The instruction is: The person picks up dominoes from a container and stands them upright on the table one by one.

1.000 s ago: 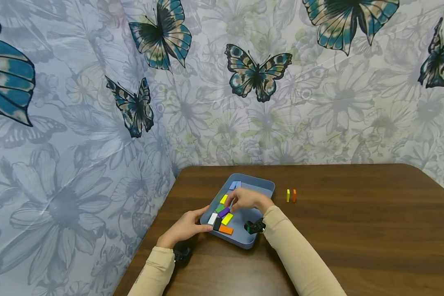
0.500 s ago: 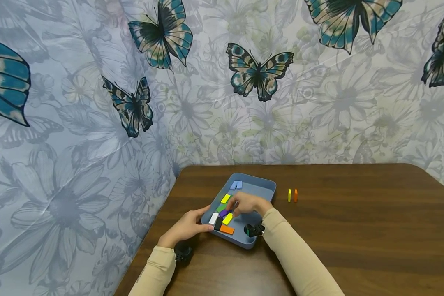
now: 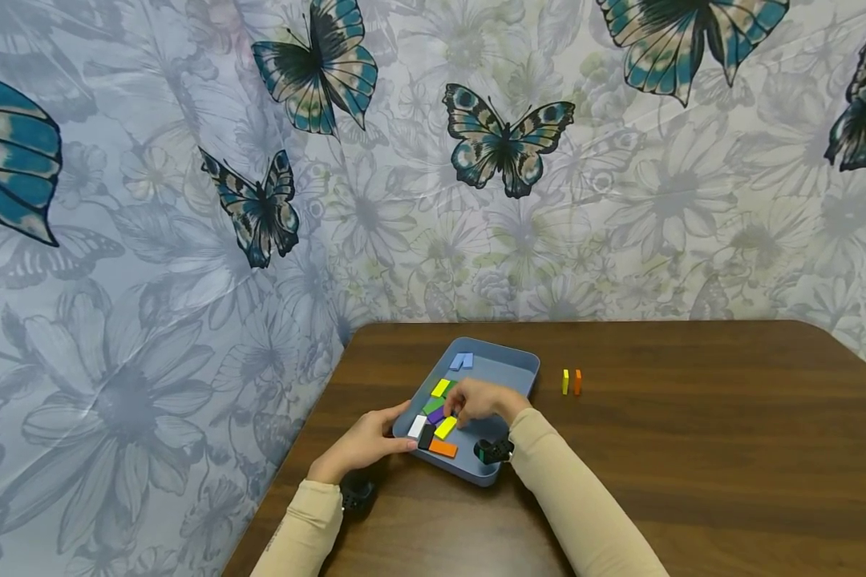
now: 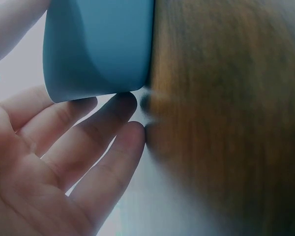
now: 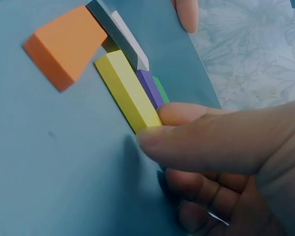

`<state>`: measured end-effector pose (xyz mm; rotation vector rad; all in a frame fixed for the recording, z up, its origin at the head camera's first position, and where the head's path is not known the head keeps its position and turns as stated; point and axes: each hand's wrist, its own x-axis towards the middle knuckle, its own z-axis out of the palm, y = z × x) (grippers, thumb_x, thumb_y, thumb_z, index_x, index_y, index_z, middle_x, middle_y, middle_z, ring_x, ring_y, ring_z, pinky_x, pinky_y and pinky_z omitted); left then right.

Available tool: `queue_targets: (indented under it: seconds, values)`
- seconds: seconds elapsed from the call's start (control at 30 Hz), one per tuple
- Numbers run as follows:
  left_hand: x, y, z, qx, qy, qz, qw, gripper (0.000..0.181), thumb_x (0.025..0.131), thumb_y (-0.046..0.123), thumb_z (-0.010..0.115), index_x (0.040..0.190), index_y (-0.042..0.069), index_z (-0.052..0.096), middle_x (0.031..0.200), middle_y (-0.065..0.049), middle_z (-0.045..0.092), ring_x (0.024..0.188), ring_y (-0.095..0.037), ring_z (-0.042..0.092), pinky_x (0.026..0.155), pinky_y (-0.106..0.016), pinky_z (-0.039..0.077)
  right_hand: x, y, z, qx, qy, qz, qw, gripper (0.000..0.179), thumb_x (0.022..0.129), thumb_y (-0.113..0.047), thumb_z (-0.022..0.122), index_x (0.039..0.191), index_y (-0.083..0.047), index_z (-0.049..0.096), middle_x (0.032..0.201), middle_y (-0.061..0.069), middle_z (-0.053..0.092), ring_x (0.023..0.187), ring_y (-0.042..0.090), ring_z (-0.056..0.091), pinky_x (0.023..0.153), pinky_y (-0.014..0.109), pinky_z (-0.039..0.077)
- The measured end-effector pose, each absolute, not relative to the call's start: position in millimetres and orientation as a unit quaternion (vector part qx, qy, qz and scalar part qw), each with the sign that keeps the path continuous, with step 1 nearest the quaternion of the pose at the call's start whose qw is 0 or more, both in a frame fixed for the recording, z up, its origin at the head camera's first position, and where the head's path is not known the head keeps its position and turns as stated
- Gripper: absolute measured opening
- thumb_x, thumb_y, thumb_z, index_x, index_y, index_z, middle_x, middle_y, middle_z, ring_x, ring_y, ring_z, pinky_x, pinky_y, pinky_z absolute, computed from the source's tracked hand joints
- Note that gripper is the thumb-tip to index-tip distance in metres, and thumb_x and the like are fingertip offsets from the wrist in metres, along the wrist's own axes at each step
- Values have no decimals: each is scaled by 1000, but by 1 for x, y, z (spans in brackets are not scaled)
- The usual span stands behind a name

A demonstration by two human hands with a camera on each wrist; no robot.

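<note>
The nearer yellow block point(image 3: 445, 428) lies in the tray point(image 3: 505, 367), just beside the purple block point(image 3: 435, 416); your right hand point(image 3: 479, 400) has shifted off purple, fingers clamped on yellow's end, making that the piece in work; your left hand point(image 3: 361, 442) grips the tray's edge.

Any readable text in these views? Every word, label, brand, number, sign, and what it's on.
None readable.
Tray: no lettering on the sides that show.
Blocks in it: plain on the faces that show.
Wall covering: butterflies and flowers, no lettering seen.
Left sleeve: small dark mark, too small to tell if it's text.
Black wrist devices: too small and dark to read.
</note>
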<state>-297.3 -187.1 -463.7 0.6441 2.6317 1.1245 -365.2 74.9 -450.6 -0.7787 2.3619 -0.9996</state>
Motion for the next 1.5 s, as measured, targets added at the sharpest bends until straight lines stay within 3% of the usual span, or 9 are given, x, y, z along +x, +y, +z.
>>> queue_targets:
  seconds: [0.03, 0.23, 0.3, 0.47, 0.67, 0.93, 1.13, 1.33, 1.5]
  values:
    - [-298, -187, -464, 219, 893, 381, 101, 81, 90, 37, 75, 154, 5, 38, 137, -17, 58, 92, -14, 50, 75, -24, 43, -365, 75, -451, -281, 858, -364, 229, 20, 83, 10, 72, 100, -2, 72, 77, -1, 52, 74, 12, 47, 64, 21, 40]
    - [-299, -186, -464, 217, 893, 382, 101, 82, 90, 38, 75, 154, 3, 38, 143, -19, 56, 99, -16, 53, 82, -26, 45, -366, 75, -453, -270, 858, -371, 231, 17, 84, 9, 72, 96, -3, 71, 78, 0, 52, 74, 13, 47, 66, 22, 39]
    - [-299, -186, -465, 216, 891, 384, 104, 82, 90, 37, 75, 154, 3, 37, 144, -20, 55, 99, -18, 54, 83, -30, 46, -366, 75, -454, -267, 859, -370, 232, 16, 84, 8, 72, 94, -5, 71, 78, 0, 52, 75, 13, 47, 66, 23, 39]
    - [-300, -186, -466, 218, 888, 391, 104, 82, 90, 35, 76, 154, 1, 37, 149, -17, 51, 113, -17, 56, 99, -40, 49, -366, 75, -455, -263, 865, -361, 230, 16, 84, 8, 72, 93, -6, 70, 79, 1, 51, 75, 14, 46, 66, 23, 39]
    - [-302, -187, -466, 221, 888, 389, 105, 82, 91, 35, 75, 154, 2, 36, 143, -16, 57, 104, -15, 57, 91, -33, 50, -362, 72, -453, -257, 873, -350, 224, 15, 85, 7, 72, 92, -7, 70, 78, 1, 51, 74, 14, 46, 66, 23, 38]
    - [-300, -192, -468, 225, 888, 387, 105, 81, 91, 34, 75, 154, 2, 36, 149, -19, 51, 118, -20, 57, 106, -50, 47, -355, 69, -452, -264, 875, -345, 215, 14, 84, 5, 74, 90, -7, 70, 79, -1, 55, 74, 14, 48, 65, 23, 40]
    - [-300, -193, -468, 226, 886, 391, 108, 81, 91, 33, 75, 154, 1, 36, 148, -19, 52, 114, -20, 58, 105, -49, 47, -353, 71, -449, -265, 875, -351, 201, 12, 84, 3, 74, 92, -6, 71, 83, -1, 60, 74, 13, 51, 65, 23, 43]
    - [-300, -195, -468, 231, 882, 395, 112, 81, 91, 33, 74, 154, 1, 35, 151, -19, 49, 122, -21, 56, 106, -49, 46, -349, 75, -445, -263, 867, -383, 181, 13, 85, 3, 72, 97, -3, 72, 89, 3, 68, 76, 13, 55, 67, 24, 47]
    - [-300, -198, -469, 235, 883, 392, 111, 81, 91, 33, 74, 155, 1, 35, 150, -19, 49, 120, -20, 57, 103, -45, 47, -346, 76, -441, -265, 865, -393, 165, 11, 89, -1, 71, 98, -6, 73, 92, 2, 69, 80, 14, 58, 71, 26, 49]
